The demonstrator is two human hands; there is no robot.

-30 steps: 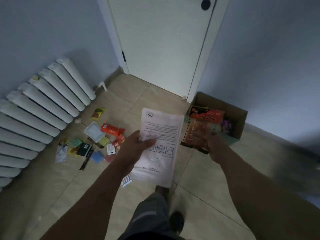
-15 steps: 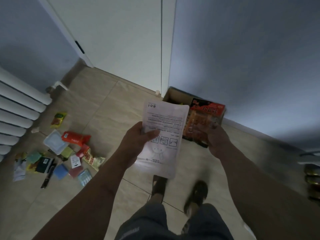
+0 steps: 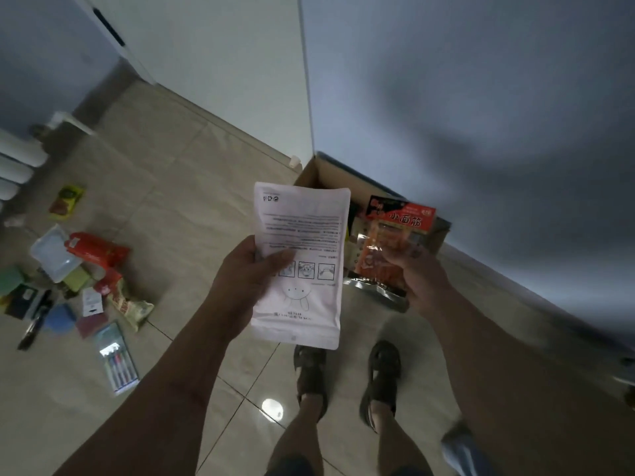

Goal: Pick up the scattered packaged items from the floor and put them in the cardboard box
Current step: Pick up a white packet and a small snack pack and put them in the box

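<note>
The view now sits much closer to the cardboard box (image 3: 343,180) than a second ago, and the radiator (image 3: 17,166) has slid almost out of frame, far from the box. The left hand (image 3: 247,280) grips the white pouch (image 3: 302,235) with the thumb across its printed face, holding it upright just in front of the box. The right hand (image 3: 417,280) pinches the orange snack packet (image 3: 395,242) by its lower edge, now lifted right over the box's open top. The box stands on the floor against the grey wall (image 3: 481,97), in the corner just beside the white door (image 3: 213,63). Beige floor tiles (image 3: 171,207) run away from the box toward the scattered packets (image 3: 86,280), a mixed pile still lying well apart from it, a marker pack (image 3: 118,362) at its near edge. Two sandalled feet (image 3: 347,369) stand near the box.
</note>
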